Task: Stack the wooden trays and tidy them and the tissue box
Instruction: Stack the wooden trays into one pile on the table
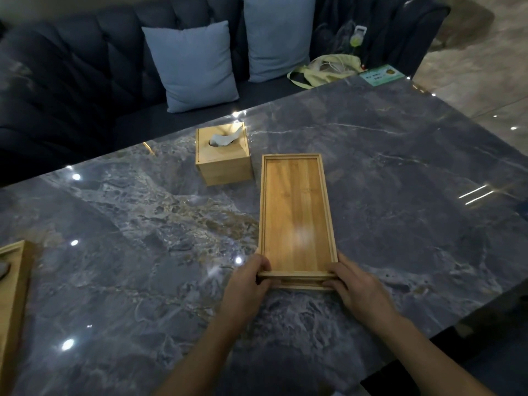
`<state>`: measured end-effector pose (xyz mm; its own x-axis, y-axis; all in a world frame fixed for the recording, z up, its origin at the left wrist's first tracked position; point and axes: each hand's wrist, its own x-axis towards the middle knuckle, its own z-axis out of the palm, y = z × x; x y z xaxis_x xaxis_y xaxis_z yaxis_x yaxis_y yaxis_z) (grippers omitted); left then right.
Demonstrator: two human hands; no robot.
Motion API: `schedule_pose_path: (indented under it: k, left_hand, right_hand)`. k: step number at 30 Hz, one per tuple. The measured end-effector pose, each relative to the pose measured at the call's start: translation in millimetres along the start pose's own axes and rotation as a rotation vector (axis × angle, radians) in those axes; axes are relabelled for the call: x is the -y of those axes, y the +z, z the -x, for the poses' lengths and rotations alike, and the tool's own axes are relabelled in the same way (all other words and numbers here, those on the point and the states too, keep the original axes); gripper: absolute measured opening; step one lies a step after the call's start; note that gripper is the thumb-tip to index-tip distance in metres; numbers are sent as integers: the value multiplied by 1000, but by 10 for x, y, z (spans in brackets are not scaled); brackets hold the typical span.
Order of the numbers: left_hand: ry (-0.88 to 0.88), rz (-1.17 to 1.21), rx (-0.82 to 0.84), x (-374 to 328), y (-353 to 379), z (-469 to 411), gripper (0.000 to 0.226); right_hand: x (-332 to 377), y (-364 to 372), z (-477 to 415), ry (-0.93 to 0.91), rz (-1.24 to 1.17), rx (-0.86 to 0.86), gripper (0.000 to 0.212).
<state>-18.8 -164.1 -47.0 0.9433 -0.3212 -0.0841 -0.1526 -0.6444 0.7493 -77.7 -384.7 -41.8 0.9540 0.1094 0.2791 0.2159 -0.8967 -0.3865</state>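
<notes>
Two long wooden trays (295, 212) lie stacked one on the other in the middle of the dark marble table (400, 172), long side pointing away from me. My left hand (247, 284) grips the near left corner of the stack, and my right hand (357, 287) grips the near right corner. At the near end the lower tray's edge shows just below the upper one. A square wooden tissue box (223, 155) with a white tissue sticking out stands just beyond the trays to their left, a small gap apart.
Another wooden object (13, 295) is cut off at the left edge of the table. A dark sofa (71, 75) with two light blue cushions (194, 64) runs behind the table. A yellow-green bag (325, 70) and a green card (381, 75) lie at the far right.
</notes>
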Motion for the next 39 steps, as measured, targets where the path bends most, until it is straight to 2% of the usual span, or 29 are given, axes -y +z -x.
schedule_pose_path:
  k: [5,9,17,24,28,39]
  left_hand:
    - [3,3,57,64,-70,-50,30]
    - [6,-16,102,64,-114,-72,29]
    - [-27,-28,80,-23,-116,-45,27]
    - [13,-28,73,-29,-138,8,27]
    - [35,-63,80,-3,-141,35,20]
    - [94,-102,81,7,-145,104,19]
  right_hand:
    - [67,-12,14,-2,-6,-39,23]
    - [84,-1,30,9,8,-70,27]
    - [154,73,75,172,13,-113,34]
    - [209,43,112,174,20,-120,29]
    - [231,61,146,172,46,-121,31]
    - [229,101,240,197,6,-92,33]
